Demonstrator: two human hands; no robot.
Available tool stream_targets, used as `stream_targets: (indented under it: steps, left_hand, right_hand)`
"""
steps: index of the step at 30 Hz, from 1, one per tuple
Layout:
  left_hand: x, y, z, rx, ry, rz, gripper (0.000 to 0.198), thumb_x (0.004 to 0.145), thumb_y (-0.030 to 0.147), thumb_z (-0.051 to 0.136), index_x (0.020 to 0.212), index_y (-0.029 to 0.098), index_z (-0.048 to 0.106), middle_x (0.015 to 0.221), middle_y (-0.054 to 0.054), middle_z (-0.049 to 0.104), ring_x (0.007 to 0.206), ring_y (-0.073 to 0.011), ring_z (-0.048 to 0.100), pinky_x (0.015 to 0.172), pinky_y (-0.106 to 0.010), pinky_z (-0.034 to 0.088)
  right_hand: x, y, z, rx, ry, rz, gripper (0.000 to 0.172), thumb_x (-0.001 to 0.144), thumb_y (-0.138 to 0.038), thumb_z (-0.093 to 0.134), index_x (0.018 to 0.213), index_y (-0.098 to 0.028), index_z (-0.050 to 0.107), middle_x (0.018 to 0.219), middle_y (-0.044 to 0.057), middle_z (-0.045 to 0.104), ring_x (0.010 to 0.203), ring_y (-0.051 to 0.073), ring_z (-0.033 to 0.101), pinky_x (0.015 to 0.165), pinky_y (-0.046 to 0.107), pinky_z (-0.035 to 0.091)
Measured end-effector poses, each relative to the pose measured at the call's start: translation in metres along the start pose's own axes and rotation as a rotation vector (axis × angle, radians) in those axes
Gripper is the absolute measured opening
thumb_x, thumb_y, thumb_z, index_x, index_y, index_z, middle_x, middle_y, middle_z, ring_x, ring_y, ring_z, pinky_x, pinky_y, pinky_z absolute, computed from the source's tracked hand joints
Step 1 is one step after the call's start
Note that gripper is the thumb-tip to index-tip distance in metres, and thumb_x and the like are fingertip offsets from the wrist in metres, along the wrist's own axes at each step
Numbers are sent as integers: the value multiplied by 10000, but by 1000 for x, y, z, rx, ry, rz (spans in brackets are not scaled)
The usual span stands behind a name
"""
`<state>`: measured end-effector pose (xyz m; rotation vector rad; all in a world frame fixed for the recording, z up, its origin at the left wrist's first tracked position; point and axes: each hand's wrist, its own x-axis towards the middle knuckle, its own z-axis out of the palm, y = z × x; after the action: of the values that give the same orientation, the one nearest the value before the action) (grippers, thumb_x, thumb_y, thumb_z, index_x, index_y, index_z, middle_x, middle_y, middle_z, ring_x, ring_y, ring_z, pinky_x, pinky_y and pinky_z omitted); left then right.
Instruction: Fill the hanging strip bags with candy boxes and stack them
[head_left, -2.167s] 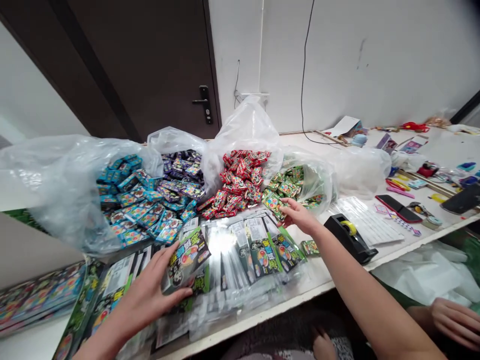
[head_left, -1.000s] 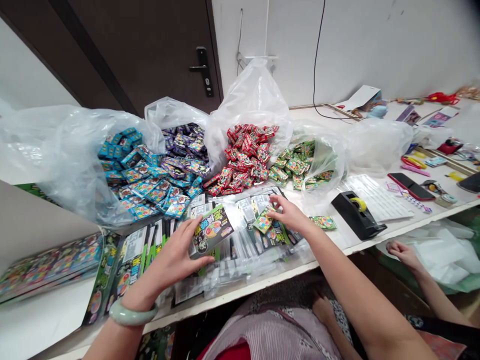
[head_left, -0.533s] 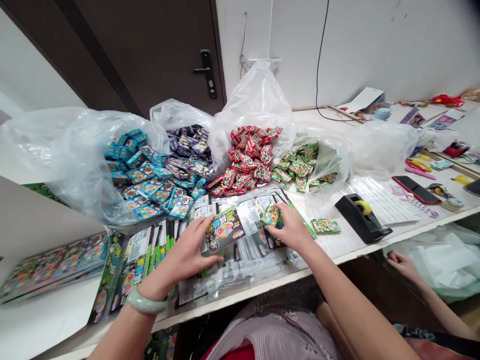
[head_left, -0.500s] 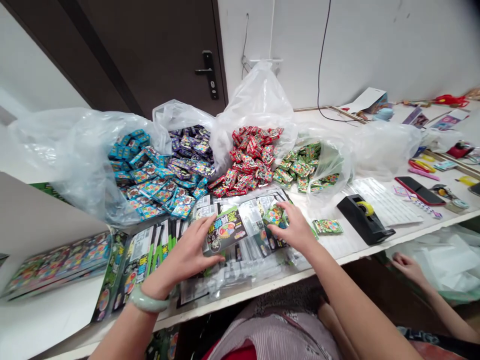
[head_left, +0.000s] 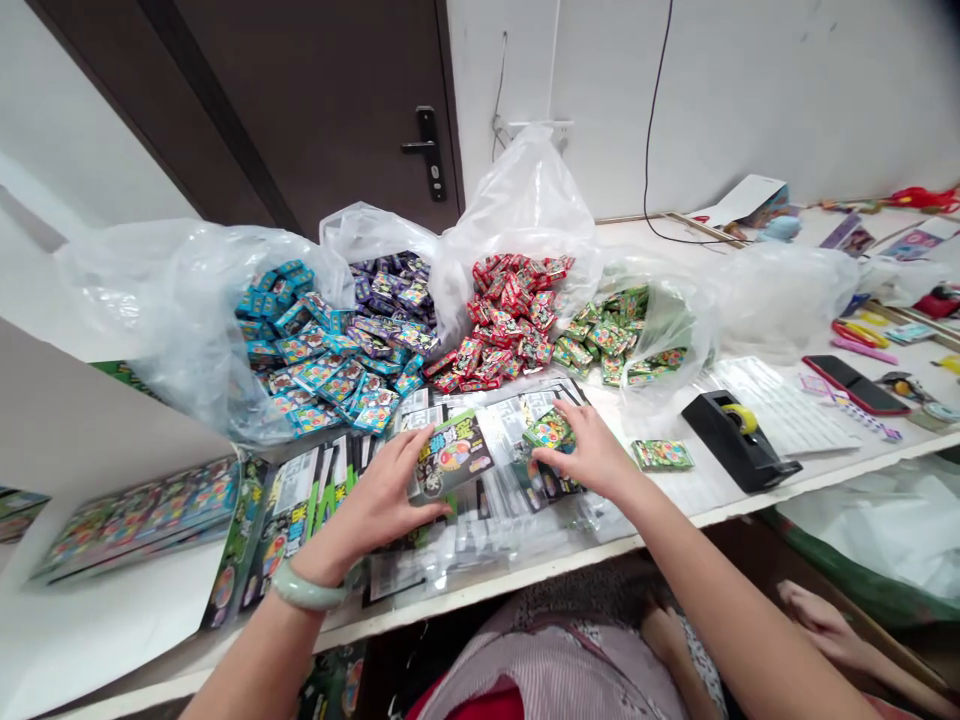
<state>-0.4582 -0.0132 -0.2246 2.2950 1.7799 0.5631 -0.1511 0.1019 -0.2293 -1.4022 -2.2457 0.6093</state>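
Note:
My left hand (head_left: 381,500), with a pale green bangle at the wrist, is closed at the left edge of a printed plastic bag (head_left: 459,452) with a dark card and green top strip. A small green candy-style packet (head_left: 547,430) is pinched between the thumb and fingers of my right hand (head_left: 589,450), just right of that bag. Beneath both hands lie more flat printed bags (head_left: 491,520), overlapping one another. One more green packet (head_left: 664,455) rests flat on the table to the right of my right hand.
Clear plastic sacks hold blue packets (head_left: 322,360), purple packets (head_left: 394,290), red packets (head_left: 510,310) and green packets (head_left: 611,325). To the right stand a black tape dispenser (head_left: 735,440) and a phone (head_left: 855,385). A white carton (head_left: 135,640) is at left; another person's hand (head_left: 821,625) is at lower right.
The view has shifted slightly, so the table's contents appear a little further right. My hands keep nearly the same grips. The other person's hand has moved lower.

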Motion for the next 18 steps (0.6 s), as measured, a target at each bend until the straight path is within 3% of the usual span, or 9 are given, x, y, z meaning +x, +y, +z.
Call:
stream_targets:
  steps: [4,8,11,14,16,18]
  left_hand:
    - [-8,-5,1,5,6,-35,945,757,510,709,1503,239,197,1434,-155,396,1312,-349,422,1098,-511,368]
    - [-14,-9,-1,9,10,-56,932,768,523,695,1497,232,194,1419,-152,401,1300,-339,433,1094,-501,377]
    - [-16,-12,-3,18,20,-81,916,774,536,686,1489,225,205,1399,-146,416,1283,-333,448,1083,-496,391]
    - [-14,-12,-3,17,29,-84,918,770,551,686,1485,216,217,1395,-148,419,1287,-336,443,1085,-498,387]
    - [-12,-10,-3,11,28,-77,918,770,549,685,1486,213,217,1403,-152,411,1294,-337,438,1089,-498,383]
    - [-11,-9,-2,8,25,-76,923,767,543,691,1487,216,215,1408,-153,406,1293,-337,440,1090,-497,382]
  right_hand:
    - [7,0,20,-103,-85,19,729,798,-551,649,1402,-183,473,1390,153,455,1300,324,417,1078,441,346]
    - [9,0,15,-158,-180,-22,655,843,-549,602,1350,-139,536,1332,175,541,1248,341,466,1042,454,375]
    - [13,8,3,-131,-219,-110,597,866,-416,608,1390,-152,491,1417,166,477,1300,300,437,1067,422,355]
    - [18,18,-3,-124,-292,-239,686,766,-192,670,1416,-241,454,1504,86,401,1388,284,329,1106,436,297]
    - [20,20,-3,-91,-331,-275,646,740,-128,660,1357,-245,508,1429,68,498,1337,258,408,1086,407,326]
    - [17,16,1,-68,-295,-246,489,781,-191,658,1261,-194,563,1279,94,602,1197,245,531,1017,377,395]
